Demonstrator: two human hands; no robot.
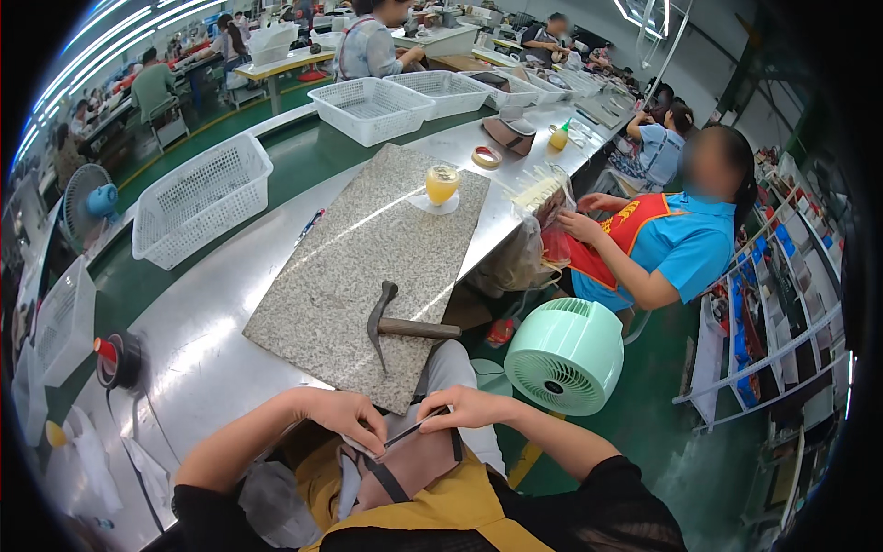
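In my lap, against my yellow apron, lies a brownish-pink leather-like piece with dark strips across it and along its upper edge. My left hand pinches the left end of that edge between thumb and fingers. My right hand is closed on the dark edge strip a little to the right. Just beyond my hands, a hammer with a wooden handle rests on a speckled stone slab, its handle end past the slab's right side. A small jar of yellow liquid stands at the slab's far end.
White plastic baskets line the metal table's far side. A tape roll and a yellow bottle lie beyond the slab. To my right are a mint-green fan and a seated co-worker; a cord runs at left.
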